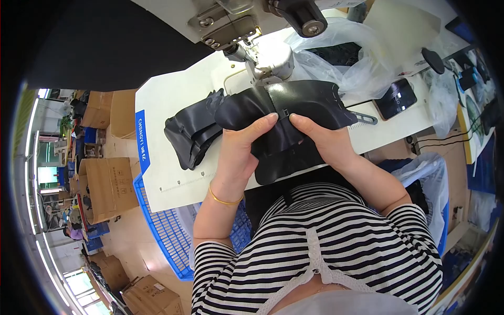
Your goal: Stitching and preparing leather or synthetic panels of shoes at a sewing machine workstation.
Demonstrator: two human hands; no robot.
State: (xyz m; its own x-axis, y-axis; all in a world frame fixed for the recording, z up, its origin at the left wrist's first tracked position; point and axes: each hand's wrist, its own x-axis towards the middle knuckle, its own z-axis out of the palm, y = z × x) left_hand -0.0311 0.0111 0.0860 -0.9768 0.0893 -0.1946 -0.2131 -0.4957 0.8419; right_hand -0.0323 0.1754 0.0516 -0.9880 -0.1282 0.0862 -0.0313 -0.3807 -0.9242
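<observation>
White worktop runs across the middle of the view. Sewing machine stands on it at the far side, head overhanging. Blue basket sits below the worktop's left end; cardboard box is further left on the floor. Clear plastic bag lies on the worktop right of the machine, something black inside.

Black piece, glossy, seam down the middle, is over the near side of the worktop, right in front of the machine. Pile of black pieces lies just beside it, on the left.

Left hand and right hand: each grip is clamped on the black piece, thumbs on top near the seam, tips close but apart. Fingers mostly hidden underneath, so can't be sure how far they wrap.

Dark phone lies to the right. Gold bracelet on left wrist.
</observation>
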